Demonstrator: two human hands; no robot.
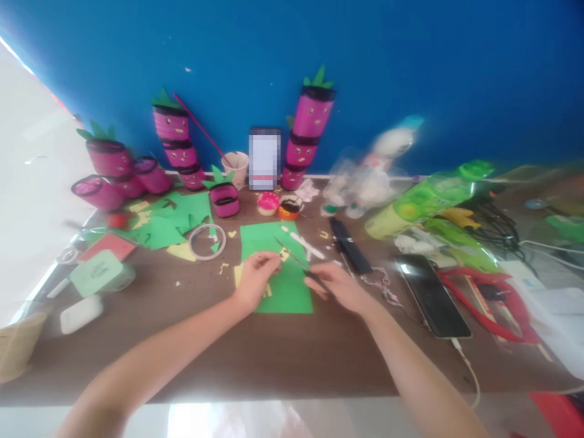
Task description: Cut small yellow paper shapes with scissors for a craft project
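Note:
My left hand (256, 277) pinches a small yellow paper piece (283, 253) with dark marks, above a green paper sheet (292, 298). Closed round the dark handles of a pair of scissors (294, 255) is my right hand (336, 285). The blades point up and left, right beside the yellow piece; whether they touch it I cannot tell. More yellow paper scraps (267, 291) lie partly under my left hand. White strips (303, 242) rest near the sheet's upper right edge.
Purple painted cups with faces and green leaves (301, 149) stand along the blue wall. Behind the sheet sit a pink paint pot (267, 204) and a dark paint pot (290, 207). A tape roll (207, 242) lies left. Right are a phone (431, 295) and a green bottle (424, 201).

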